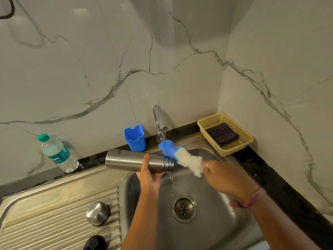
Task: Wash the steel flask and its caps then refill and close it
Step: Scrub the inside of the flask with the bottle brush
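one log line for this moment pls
step: brushing flask | left hand: holds flask sideways over sink | right hand: holds brush at flask mouth | water dripping from mouth | caps: on drainboard

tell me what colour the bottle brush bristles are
Blue at the tip, white below, on the bottle brush; head view.

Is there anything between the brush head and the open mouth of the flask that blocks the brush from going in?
Nothing visible blocks it. The brush, held by the right hand, lies just outside the mouth of the steel flask, which the left hand holds sideways over the sink. Only water trickles from the mouth.
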Demonstrator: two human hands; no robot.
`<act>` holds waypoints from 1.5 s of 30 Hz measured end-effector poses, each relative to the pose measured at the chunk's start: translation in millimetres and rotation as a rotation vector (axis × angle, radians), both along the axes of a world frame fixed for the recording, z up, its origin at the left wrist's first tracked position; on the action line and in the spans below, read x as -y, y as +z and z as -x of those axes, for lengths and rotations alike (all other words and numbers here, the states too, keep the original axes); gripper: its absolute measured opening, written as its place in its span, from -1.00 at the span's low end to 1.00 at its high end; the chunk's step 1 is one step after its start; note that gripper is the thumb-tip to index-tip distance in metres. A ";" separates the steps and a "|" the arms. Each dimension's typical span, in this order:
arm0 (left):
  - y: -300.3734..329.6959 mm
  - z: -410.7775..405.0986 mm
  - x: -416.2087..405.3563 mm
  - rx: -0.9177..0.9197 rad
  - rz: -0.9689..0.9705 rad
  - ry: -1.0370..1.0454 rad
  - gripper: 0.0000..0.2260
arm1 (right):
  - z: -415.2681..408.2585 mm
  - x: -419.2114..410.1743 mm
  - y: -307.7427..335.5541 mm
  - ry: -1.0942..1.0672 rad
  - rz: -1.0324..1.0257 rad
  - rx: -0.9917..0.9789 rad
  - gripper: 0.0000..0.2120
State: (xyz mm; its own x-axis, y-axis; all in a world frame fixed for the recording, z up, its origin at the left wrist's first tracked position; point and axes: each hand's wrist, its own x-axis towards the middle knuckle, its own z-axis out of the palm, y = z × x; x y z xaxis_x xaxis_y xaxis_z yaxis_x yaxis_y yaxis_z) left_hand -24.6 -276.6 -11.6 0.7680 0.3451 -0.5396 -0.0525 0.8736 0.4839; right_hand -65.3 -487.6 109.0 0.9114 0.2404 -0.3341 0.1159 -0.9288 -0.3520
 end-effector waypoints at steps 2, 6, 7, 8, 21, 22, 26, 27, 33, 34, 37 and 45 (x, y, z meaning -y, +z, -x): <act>0.9 -0.2 4.4 0.008 0.006 0.014 -0.24 | -1.0 -9.1 -7.1 0.008 -0.011 -0.004 -0.66; -7.2 -2.2 0.7 -0.012 -0.036 0.042 -0.35 | 5.2 5.3 3.9 0.039 -0.008 0.004 -0.66; -8.8 -2.3 -0.4 -0.009 -0.041 0.043 -0.36 | 7.2 9.0 6.9 0.048 -0.002 0.004 -0.67; -10.2 -2.7 -0.6 -0.004 -0.043 0.041 -0.37 | 8.4 10.2 8.1 0.052 0.008 0.009 -0.68; -13.0 -0.4 -5.7 0.015 -0.042 0.007 -0.40 | 3.9 7.3 4.2 0.016 0.021 -0.053 -0.69; -12.0 -0.1 -4.1 0.020 -0.039 0.016 -0.38 | 0.4 4.0 1.6 0.002 0.019 -0.051 -0.70; -14.6 1.7 -0.7 0.016 -0.036 0.045 -0.45 | -5.7 -9.0 -12.1 0.015 0.012 -0.043 -0.67; -15.4 2.0 -1.8 0.024 -0.047 0.036 -0.43 | -4.0 -7.8 -11.1 0.029 0.023 -0.039 -0.66; -12.4 2.5 -3.3 0.087 -0.054 0.012 -0.45 | 2.7 10.7 8.0 0.053 0.043 -0.006 -0.65; -11.1 2.1 -2.4 0.098 -0.051 0.002 -0.45 | -0.4 8.7 6.0 0.041 0.027 -0.001 -0.65; -10.5 -1.4 0.0 0.098 -0.038 -0.026 -0.42 | -8.5 1.0 -4.1 0.005 -0.019 0.008 -0.64; -12.5 -2.9 3.2 0.045 0.033 0.015 -0.38 | -5.9 15.8 -2.3 -0.017 0.007 -0.053 -0.67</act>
State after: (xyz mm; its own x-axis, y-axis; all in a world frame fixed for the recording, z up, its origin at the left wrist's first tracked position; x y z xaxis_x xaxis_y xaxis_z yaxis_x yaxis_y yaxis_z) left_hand -21.7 -279.8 -24.1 0.7864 0.3392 -0.5162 -0.0866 0.8880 0.4516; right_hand -59.4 -503.4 106.7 0.8962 0.2227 -0.3836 0.0818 -0.9330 -0.3506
